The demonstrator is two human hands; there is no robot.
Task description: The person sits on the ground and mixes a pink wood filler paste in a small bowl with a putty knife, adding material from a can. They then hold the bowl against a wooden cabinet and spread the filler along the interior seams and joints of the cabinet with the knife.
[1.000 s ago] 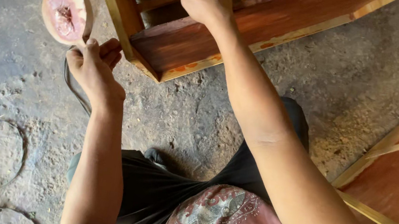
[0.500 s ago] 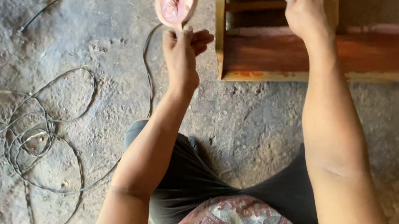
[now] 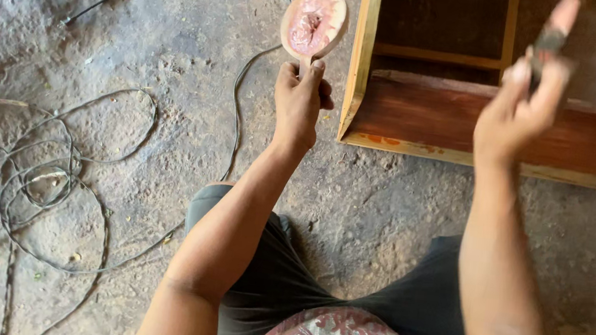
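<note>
Left hand (image 3: 299, 104) in a closed grip on the short handle of a round wooden paddle (image 3: 314, 21) — its face smeared with pinkish paste, held above the floor just left of the cabinet. Right hand (image 3: 517, 114) raised, fingers pinched on a thin flat tool (image 3: 552, 35), blurred. Reddish wooden cabinet (image 3: 504, 131) lies open on the concrete floor (image 3: 141, 37). Loose cables (image 3: 42, 183) coil at left.

One wooden paddle (image 3: 314, 21), one putty knife (image 3: 552, 35), one wooden cabinet (image 3: 497, 130), one cable tangle (image 3: 50, 177).
</note>
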